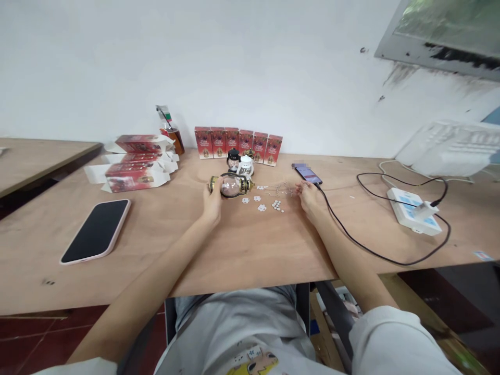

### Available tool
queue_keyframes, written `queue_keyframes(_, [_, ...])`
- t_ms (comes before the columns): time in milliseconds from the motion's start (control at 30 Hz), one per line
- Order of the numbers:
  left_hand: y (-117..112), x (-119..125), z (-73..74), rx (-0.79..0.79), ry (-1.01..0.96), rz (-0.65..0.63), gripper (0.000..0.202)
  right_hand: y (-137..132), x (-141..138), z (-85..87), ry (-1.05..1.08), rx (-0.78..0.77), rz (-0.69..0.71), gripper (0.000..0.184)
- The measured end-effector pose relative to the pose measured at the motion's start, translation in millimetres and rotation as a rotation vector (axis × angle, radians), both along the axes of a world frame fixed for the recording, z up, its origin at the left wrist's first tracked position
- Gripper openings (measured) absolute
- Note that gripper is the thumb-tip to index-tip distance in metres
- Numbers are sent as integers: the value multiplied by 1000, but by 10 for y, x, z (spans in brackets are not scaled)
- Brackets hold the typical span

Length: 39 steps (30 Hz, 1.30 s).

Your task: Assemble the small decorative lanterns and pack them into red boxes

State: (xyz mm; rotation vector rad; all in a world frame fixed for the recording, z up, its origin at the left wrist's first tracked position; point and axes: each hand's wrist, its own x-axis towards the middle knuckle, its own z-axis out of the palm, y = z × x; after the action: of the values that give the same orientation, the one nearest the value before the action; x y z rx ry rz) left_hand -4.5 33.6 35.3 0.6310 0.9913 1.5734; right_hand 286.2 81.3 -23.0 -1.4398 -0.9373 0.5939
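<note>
So the lantern (233,185) is tipped on its side near the middle of the worktop (250,245), and it looks like it's mid-job to me, nowhere near finished. Left hand (213,204) has its fingers curled around the gold end on the left, closed on it pretty snugly; can't tell if the thing is resting on the wood or lifted a hair. Right hand (309,198) is off to the other side with its fingers bunched nearly together at the end of some thin wires (279,189), but honestly I can't tell if they've got hold of one. Just in front there's a scatter of white tabs (257,199) and little discs (277,205), all loose, none fitted to anything that I can see, so I'd count those as not done. Right behind stand a black lantern (233,159), a white lantern (246,166) and part of a gold one (250,152), upright and looking whole, though no clue what's inside. Further back, six red boxes (238,143) stand in a row looking shut; full or not, no idea. Over left, a few open boxes (133,176) lie with flaps out, so that packaging isn't closed up yet.
</note>
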Motion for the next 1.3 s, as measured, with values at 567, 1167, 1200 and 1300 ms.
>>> queue_keyframes(567, [-15,1,72,-364,-173,-155,13,-51,-29,58,-38,-38,-35,5])
queue_keyframes(1167, [18,-15,39,-393,-184,-149,13,-138,-31,75,-504,-17,-67,10])
queue_keyframes(1200, [14,-13,37,-391,-174,-152,13,-119,-27,73,-587,-5,-57,12])
queue_keyframes(1300, [4,-11,23,-383,-147,-164,13,17,17,122,-829,-5,-63,19])
